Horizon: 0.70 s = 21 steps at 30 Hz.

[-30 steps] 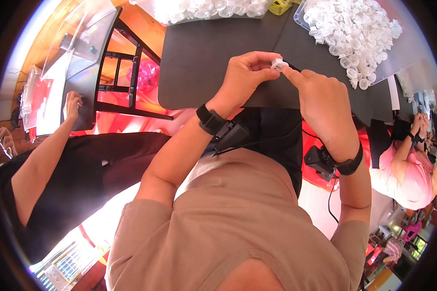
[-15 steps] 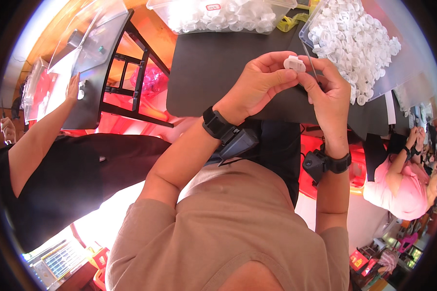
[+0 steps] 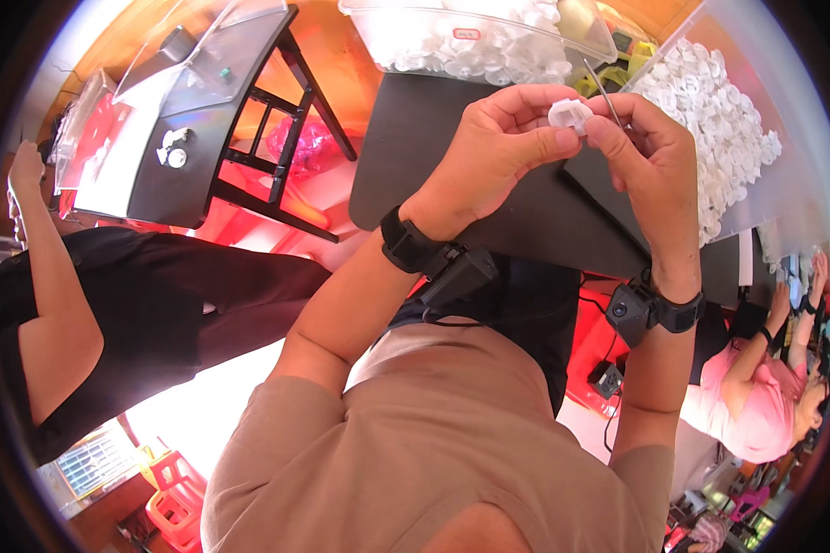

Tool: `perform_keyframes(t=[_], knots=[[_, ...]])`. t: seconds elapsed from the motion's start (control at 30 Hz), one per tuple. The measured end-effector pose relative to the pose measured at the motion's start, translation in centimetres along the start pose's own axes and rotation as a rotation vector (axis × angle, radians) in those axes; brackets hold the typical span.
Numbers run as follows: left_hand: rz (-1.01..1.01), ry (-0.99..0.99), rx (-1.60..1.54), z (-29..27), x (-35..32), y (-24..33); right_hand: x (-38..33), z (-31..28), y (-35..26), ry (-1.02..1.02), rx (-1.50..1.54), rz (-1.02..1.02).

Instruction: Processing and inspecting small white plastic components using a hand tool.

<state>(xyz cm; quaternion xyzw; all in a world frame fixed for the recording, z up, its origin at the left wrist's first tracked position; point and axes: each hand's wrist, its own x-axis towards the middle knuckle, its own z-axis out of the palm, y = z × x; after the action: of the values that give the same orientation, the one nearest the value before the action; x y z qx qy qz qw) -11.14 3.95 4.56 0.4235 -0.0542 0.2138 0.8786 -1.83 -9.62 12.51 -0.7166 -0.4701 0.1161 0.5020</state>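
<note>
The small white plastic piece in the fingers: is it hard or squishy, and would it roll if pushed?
The small white plastic piece looks stiff: its raised edges show no dent in the left hand. It is probably light, being small and seemingly hollow. Its rounded outline might let it roll on edge.

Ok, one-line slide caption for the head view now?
Over a dark tabletop, the left hand pinches a small white plastic part while the right hand grips a thin rod.
</note>
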Motion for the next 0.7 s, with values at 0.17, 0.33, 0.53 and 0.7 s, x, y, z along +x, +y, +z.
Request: perform_keyframes(t=[0.17, 0.33, 0.53, 0.7], knots=[[0.093, -0.006, -0.12, 0.0, -0.1, 1.8, 0.3, 1.2, -1.5, 0.082, 0.166, -0.016], [0.167, 0.017, -0.088, 0.0, 0.1, 2.9, -2.0, 1.6, -2.3, 0.148, 0.022, -0.065], [0.147, 0.025, -0.037, 0.8, 0.2, 2.6, -3.5, 1.3, -2.1, 0.189, -0.329, -0.229], [0.18, 0.026, -0.009, 1.1, 0.3, 1.9, -4.2, 1.3, -2.0, 0.223, -0.365, -0.271]])
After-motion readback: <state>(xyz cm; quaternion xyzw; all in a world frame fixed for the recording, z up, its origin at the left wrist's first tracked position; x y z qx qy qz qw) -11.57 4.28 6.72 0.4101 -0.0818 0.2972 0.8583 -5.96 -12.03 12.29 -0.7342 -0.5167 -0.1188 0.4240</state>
